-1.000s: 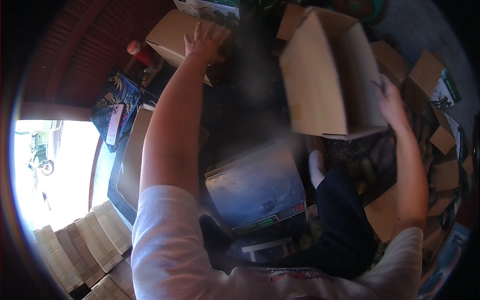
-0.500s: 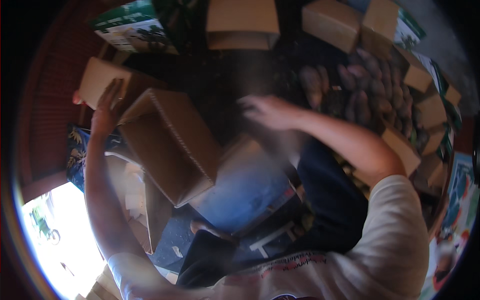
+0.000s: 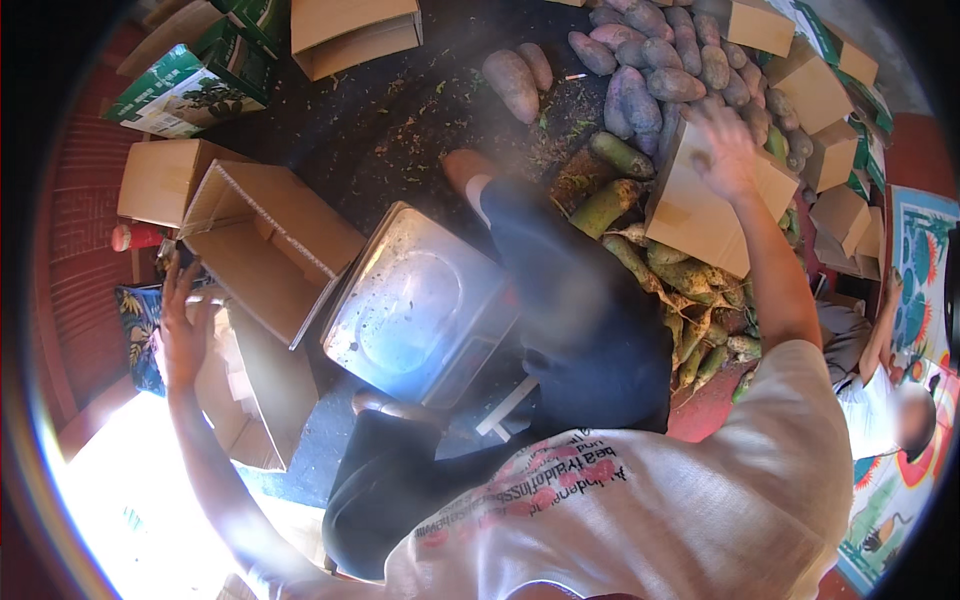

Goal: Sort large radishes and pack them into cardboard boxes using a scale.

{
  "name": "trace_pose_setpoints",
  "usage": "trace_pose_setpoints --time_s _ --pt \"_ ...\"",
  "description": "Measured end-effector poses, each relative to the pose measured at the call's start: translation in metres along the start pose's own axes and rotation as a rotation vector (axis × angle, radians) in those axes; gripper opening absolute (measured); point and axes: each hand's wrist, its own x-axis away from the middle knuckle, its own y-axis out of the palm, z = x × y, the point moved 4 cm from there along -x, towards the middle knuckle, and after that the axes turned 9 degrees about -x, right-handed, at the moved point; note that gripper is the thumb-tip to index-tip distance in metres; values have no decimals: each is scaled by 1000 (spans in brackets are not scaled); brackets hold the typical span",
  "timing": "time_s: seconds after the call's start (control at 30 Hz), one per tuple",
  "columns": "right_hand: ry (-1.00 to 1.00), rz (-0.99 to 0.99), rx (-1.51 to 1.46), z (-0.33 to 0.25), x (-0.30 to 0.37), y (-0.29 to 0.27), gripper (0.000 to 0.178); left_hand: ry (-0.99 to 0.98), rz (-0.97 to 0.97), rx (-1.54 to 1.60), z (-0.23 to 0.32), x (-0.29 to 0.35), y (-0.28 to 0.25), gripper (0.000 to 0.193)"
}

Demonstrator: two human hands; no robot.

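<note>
My left hand (image 3: 182,325) is raised with its fingers apart, holding nothing. It is beside an open cardboard box (image 3: 290,215) that lies tilted, its mouth toward me, and over another open box (image 3: 270,400). My right hand (image 3: 725,150) is spread out at the far edge of a cardboard box (image 3: 690,205), seemingly touching it. That box rests over green and pale long roots (image 3: 690,285), beside a heap of large purplish-brown tubers (image 3: 675,85). Between my legs and the open box stands a shiny square metal-topped thing (image 3: 420,300) with a round mark.
More cardboard boxes (image 3: 355,35) lie at the far side, with a green-and-white printed carton (image 3: 190,85) at the far left. A closed-looking box (image 3: 165,180) stands by the red wall. Another person (image 3: 880,400) is at the right edge, by a colourful mat (image 3: 930,250).
My right hand has swung from the middle to the right, onto a box by the tubers. My left hand has left the closed-looking box and come nearer. The view has turned rightward.
</note>
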Motion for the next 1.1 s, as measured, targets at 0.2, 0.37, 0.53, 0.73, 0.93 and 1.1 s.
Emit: trace_pose_setpoints --time_s 0.2,0.37,0.53,0.73,0.93,1.1 --pt "1320 392 -356 139 127 50 94 -108 -32 -46 94 94 -107 49" --pt "738 168 -1028 168 202 146 84 -210 71 112 112 133 -116 50" --pt "221 320 -768 139 120 39 73 -220 192 149 121 160 -139 49" --pt "-253 243 -669 -40 43 -251 49 -432 204 342 105 194 -142 49" --pt "-797 173 -535 -223 59 -368 48 -352 -18 4 93 135 4 58" --pt "-857 224 -473 -255 64 -369 39 -165 -364 -162 124 75 105 47"
